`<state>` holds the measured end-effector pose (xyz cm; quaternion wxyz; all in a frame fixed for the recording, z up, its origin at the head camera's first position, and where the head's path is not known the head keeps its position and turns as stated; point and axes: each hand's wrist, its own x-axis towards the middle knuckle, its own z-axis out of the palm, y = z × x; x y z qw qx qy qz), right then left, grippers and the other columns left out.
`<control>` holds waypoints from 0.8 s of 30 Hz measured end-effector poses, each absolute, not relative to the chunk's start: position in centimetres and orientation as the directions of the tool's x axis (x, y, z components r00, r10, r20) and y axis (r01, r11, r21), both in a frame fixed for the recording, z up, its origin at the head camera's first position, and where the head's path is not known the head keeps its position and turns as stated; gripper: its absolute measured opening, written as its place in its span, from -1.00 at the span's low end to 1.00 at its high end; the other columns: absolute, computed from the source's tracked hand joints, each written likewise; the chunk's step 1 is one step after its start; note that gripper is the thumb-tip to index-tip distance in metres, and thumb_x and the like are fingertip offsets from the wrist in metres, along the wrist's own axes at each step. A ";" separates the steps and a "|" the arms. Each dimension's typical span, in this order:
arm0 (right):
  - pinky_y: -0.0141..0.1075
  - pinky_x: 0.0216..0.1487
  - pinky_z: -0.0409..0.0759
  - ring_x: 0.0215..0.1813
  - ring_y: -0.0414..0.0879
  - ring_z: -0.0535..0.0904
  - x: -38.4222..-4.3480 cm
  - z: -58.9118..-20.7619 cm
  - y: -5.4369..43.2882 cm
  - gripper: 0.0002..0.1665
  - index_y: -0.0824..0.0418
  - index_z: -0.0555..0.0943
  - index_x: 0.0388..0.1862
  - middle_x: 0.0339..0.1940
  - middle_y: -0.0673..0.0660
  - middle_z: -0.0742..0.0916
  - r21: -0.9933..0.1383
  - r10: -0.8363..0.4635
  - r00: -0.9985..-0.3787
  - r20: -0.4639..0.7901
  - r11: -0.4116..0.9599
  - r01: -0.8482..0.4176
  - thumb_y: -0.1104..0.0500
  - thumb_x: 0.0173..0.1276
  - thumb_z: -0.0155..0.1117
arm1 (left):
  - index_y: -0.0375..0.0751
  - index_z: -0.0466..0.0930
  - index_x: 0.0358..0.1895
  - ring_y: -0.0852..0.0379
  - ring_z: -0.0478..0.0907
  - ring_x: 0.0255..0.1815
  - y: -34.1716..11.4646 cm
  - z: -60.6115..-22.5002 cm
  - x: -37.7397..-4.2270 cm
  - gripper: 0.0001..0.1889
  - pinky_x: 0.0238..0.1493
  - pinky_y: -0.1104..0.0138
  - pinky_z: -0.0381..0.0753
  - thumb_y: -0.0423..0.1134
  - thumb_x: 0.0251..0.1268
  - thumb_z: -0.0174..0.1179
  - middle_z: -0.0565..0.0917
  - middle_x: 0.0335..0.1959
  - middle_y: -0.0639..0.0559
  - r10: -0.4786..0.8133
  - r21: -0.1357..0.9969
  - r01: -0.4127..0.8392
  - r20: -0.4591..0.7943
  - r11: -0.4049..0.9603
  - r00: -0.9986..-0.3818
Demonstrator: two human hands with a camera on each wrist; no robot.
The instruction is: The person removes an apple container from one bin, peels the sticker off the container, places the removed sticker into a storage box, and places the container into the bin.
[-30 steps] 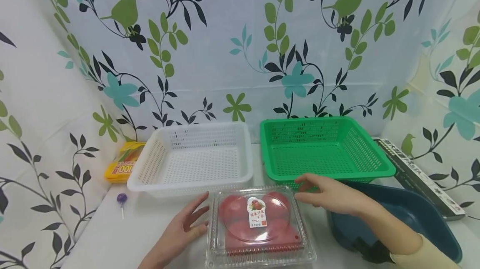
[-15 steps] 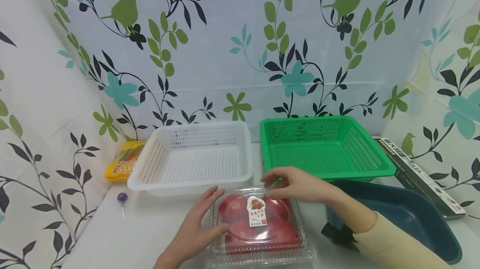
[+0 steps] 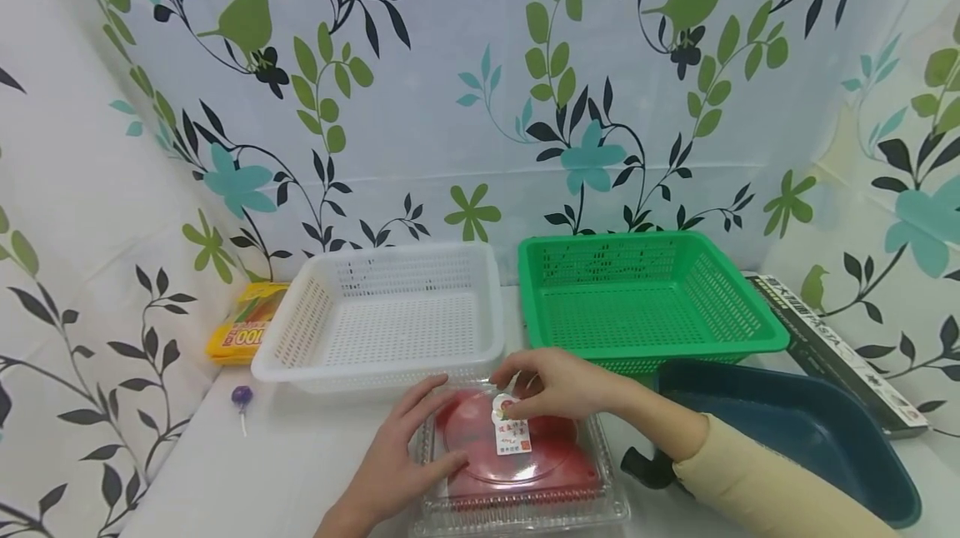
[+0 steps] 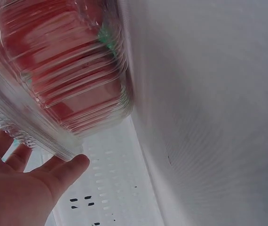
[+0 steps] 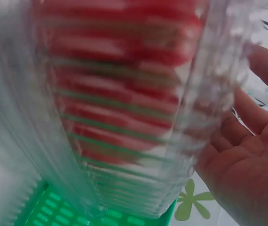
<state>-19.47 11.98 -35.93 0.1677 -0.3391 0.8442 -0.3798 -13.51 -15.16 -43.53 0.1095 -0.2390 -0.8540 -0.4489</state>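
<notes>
A clear plastic clamshell box (image 3: 547, 480) with round red fruit (image 5: 120, 94) inside and a white label (image 3: 513, 436) on its lid stands at the front middle. My left hand (image 3: 393, 463) is at the box's left side, thumb and fingers spread over the lid edge. In the left wrist view its fingertips lie right at the ridged rim. Over the back of the lid reaches my right hand (image 3: 566, 384), fingers bent down and overlapping the label's top in the head view. The right wrist view has its fingers beside the ridged rim.
A white basket (image 3: 382, 371) and a green basket (image 3: 652, 351) stand behind. To the right lie a dark blue basin (image 3: 810, 430), a black object (image 3: 647, 469) near the right forearm and a black-and-white box (image 3: 840, 355). A purple lollipop (image 3: 242, 396) and a yellow packet (image 3: 247, 326) sit left.
My right hand has moved left from beside the box to over the back of its lid. My left hand has come right, onto the lid's left edge. The box stays put.
</notes>
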 end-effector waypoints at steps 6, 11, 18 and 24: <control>-0.30 0.00 0.65 -0.07 -0.13 0.62 -19.2 -36.1 11.6 -0.64 0.16 0.66 0.10 -0.05 -0.03 0.69 -0.731 -0.704 -0.711 -0.008 0.489 -0.476 0.15 0.34 0.44 | 0.10 0.57 0.33 -0.10 0.33 0.44 -15.2 -43.6 -13.5 -0.31 0.28 -0.19 0.41 -0.01 0.04 0.55 0.37 0.45 0.21 0.315 0.707 0.507 0.399 0.493 -0.861; -0.26 0.00 0.67 -0.08 -0.11 0.61 -19.2 -36.1 11.4 -0.68 0.22 0.66 0.07 -0.07 0.01 0.69 -0.706 -0.725 -0.688 0.022 0.476 -0.524 0.22 0.35 0.41 | 0.10 0.57 0.33 -0.12 0.32 0.44 -15.3 -43.7 -13.5 -0.31 0.27 -0.22 0.41 0.00 0.04 0.54 0.36 0.46 0.20 0.312 0.712 0.498 0.389 0.495 -0.867; -0.31 -0.08 0.63 -0.15 -0.16 0.57 -19.3 -36.1 10.8 -0.71 0.22 0.67 0.00 -0.18 -0.03 0.67 -0.644 -0.719 -0.694 0.029 0.518 -0.563 0.23 0.31 0.43 | 0.11 0.58 0.32 -0.11 0.29 0.46 -15.3 -43.7 -13.5 -0.32 0.28 -0.22 0.38 0.00 0.04 0.54 0.35 0.46 0.22 0.303 0.746 0.464 0.355 0.477 -0.884; -0.36 -0.18 0.57 -0.26 -0.23 0.52 -19.3 -36.2 10.4 -0.87 0.17 0.68 -0.18 -0.33 -0.09 0.62 -0.546 -0.707 -0.705 0.050 0.572 -0.612 0.24 0.30 0.42 | 0.12 0.59 0.31 -0.13 0.30 0.46 -15.1 -43.8 -13.5 -0.35 0.28 -0.26 0.36 0.01 0.07 0.53 0.36 0.45 0.20 0.304 0.744 0.473 0.366 0.472 -0.880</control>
